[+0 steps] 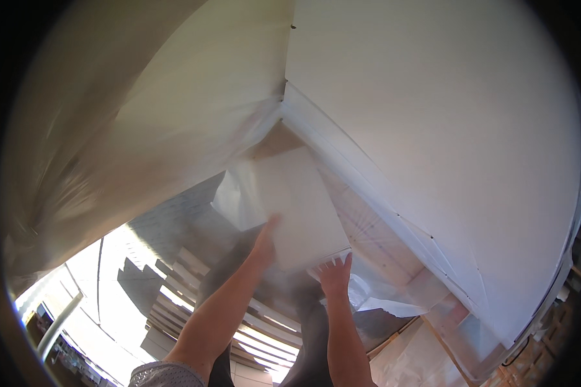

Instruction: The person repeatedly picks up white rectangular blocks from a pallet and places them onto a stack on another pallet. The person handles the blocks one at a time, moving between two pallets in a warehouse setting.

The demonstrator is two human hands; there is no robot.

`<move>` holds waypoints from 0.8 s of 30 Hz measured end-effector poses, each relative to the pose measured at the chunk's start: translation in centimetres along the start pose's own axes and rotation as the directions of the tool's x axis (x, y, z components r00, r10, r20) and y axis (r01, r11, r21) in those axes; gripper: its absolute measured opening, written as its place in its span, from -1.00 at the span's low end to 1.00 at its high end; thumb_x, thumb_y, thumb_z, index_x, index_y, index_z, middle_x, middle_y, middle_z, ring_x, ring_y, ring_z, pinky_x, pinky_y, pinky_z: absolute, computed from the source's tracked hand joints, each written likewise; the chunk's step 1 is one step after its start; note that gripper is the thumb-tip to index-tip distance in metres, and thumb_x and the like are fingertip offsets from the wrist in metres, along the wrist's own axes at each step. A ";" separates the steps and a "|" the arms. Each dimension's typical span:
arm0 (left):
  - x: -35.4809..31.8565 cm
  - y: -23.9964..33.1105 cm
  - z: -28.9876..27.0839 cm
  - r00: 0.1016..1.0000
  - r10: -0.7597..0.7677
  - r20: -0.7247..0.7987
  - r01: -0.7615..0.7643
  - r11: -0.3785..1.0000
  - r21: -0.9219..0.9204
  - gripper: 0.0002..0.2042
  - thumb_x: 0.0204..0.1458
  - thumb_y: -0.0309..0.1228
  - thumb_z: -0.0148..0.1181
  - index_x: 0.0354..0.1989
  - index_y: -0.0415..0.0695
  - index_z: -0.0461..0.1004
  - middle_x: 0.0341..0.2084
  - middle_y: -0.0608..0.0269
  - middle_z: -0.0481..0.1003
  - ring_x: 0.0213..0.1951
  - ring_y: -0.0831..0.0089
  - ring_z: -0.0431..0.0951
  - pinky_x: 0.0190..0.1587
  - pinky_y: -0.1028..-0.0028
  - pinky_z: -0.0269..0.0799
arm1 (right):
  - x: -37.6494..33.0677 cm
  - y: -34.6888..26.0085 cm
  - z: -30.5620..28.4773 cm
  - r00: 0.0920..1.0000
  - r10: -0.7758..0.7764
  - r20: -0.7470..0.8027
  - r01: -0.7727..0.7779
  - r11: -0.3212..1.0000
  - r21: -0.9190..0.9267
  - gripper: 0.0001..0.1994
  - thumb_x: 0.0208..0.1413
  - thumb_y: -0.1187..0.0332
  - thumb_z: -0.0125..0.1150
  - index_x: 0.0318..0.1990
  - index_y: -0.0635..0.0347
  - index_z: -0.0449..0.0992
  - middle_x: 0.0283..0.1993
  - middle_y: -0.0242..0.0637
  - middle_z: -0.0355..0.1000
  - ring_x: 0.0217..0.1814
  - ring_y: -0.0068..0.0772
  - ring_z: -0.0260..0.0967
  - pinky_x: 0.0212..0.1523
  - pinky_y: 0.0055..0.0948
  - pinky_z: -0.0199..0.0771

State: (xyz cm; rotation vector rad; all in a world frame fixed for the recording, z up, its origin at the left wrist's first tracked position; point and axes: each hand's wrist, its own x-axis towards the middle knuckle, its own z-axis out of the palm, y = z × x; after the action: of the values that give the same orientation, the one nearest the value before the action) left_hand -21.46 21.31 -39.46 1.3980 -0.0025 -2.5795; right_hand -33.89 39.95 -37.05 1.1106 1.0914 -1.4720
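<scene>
A pale, flat-faced rectangular box lies in front of me, close to the corner between two large white panels. A loose flap of clear plastic film sticks out on its left side. My left hand grips the box's left side near its lower corner; its fingertips are blurred. At the near edge, my right hand holds the box with the fingers fanned along that edge. Whatever lies beneath the box is mostly hidden.
A tall white panel rises on the right. Film-wrapped sheeting stands on the left. Wooden boards under film run along the right panel's foot. Crumpled clear plastic lies beside my right hand. A slatted wooden pallet is at lower left.
</scene>
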 end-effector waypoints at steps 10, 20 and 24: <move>2.7 -7.4 -4.8 0.996 0.080 -0.033 -0.047 0.814 0.579 -0.35 0.05 -0.04 0.17 0.27 -0.07 0.17 0.18 0.11 0.23 0.19 0.24 0.28 0.19 0.22 0.25 | 1.6 -4.1 3.0 0.944 -0.323 0.069 0.326 0.944 -0.042 -0.35 0.21 -0.18 -0.23 0.22 0.16 0.27 0.23 -0.22 0.29 0.28 -0.15 0.20 0.26 -0.15 0.17; 2.5 -0.7 2.6 0.978 -0.078 -0.196 0.092 0.994 0.065 -0.38 0.12 -0.04 0.07 0.25 -0.16 0.14 0.17 0.15 0.28 0.15 0.17 0.35 0.14 0.08 0.25 | 7.4 -10.3 5.0 0.853 -0.378 0.361 0.459 0.872 -0.172 -0.43 0.29 -0.04 -0.38 0.19 0.19 0.31 0.13 -0.19 0.38 0.17 -0.11 0.32 0.15 -0.10 0.34; 2.1 1.4 3.5 0.950 0.000 -0.311 0.050 0.987 0.152 -0.26 0.10 0.05 0.05 0.33 -0.16 0.02 0.23 0.04 0.21 0.20 0.10 0.29 0.17 0.04 0.22 | 7.6 -11.0 5.2 0.862 -0.342 0.373 0.420 0.895 -0.149 -0.43 0.29 -0.07 -0.34 0.22 0.16 0.28 0.17 -0.19 0.34 0.21 -0.11 0.28 0.19 -0.10 0.30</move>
State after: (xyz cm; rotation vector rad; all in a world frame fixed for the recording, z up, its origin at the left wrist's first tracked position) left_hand -25.26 19.17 -39.15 1.8597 -0.1459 -2.3941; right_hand -46.35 35.15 -42.33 0.4649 1.2399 -1.7185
